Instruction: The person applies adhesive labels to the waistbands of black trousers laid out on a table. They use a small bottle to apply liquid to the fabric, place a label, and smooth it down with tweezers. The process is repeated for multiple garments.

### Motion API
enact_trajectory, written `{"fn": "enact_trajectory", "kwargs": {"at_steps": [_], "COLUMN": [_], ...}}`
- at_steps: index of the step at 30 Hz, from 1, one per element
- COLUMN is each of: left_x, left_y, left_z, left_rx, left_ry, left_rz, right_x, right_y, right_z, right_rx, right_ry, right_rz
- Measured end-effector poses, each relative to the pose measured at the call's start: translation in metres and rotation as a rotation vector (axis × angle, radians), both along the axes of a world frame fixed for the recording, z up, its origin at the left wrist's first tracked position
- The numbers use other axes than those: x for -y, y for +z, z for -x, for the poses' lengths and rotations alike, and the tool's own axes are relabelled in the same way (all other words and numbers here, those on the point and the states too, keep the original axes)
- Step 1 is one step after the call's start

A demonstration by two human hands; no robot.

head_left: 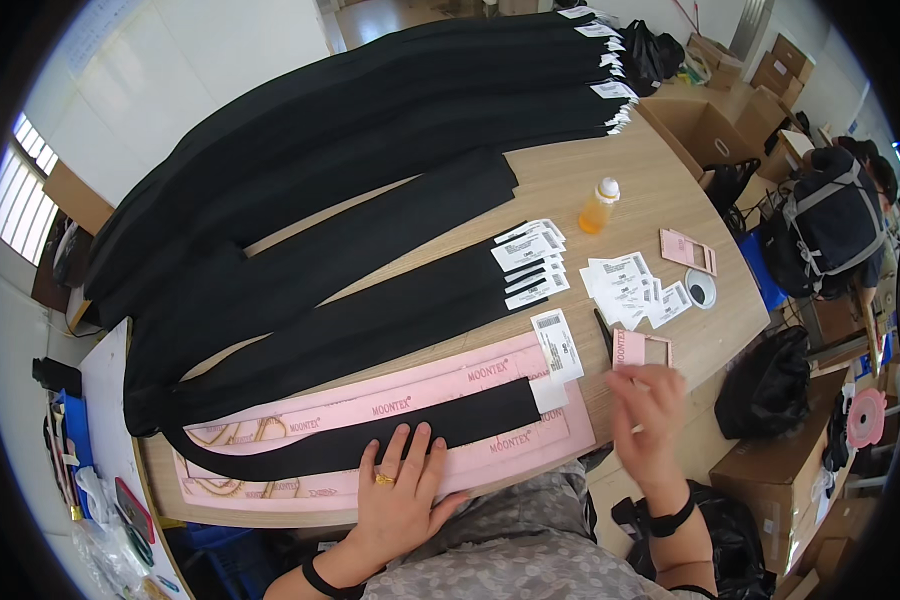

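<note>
My left hand [405, 495] lies flat with spread fingers on a black fabric strip [475, 412], a ring on one finger. The strip rests on pink printed sheets [560, 440] along the table's near edge. At its right end sit a blank white piece [548, 393] and a white printed label [556, 345]. My right hand [648, 415] is raised off the table's right edge, its fingers bent together in a pinch; whatever is between them is too small to make out. Just beyond it are a pink card with a cut-out window [630, 349] and a dark slim tool [603, 335].
Long black fabric strips [370, 130] with white tags cover the table's far side. A stack of tagged strips [400, 300] lies nearer. To the right are loose labels [625, 285], an orange-filled bottle [597, 210], a pink holder [688, 252] and a small round dish [700, 289]. Boxes [695, 135] stand beyond.
</note>
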State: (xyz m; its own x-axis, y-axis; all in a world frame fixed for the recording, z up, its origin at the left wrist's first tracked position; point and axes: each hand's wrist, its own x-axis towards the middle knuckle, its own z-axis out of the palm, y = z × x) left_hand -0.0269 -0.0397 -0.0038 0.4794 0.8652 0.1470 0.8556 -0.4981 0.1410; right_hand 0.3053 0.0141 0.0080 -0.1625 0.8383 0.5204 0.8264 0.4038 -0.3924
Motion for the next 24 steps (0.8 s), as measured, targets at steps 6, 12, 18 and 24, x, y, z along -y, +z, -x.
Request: {"fn": "enact_trajectory", "kwargs": {"at_steps": [6,12,18,24], "left_x": [-0.003,-0.004,-0.005,-0.007], "left_y": [0.0,0.002,0.0,-0.002], "left_z": [-0.002,-0.003,-0.002,-0.002], "left_rx": [0.025,0.041,0.063,0.102], "left_ry": [-0.01,0.003,0.003,0.006], "left_rz": [-0.017,-0.021,-0.032,-0.032], "right_x": [0.004,0.003,0.007,0.004], "right_y": [-0.005,-0.01,0.02,0.003], "right_z": [-0.049,-0.05,0.008,0.061], "right_rx": [0.094,0.158,-0.077,0.009], "right_ry": [-0.267,-0.27,0.023,0.222], "right_rz": [0.094,0.051,0.059,0.122]}}
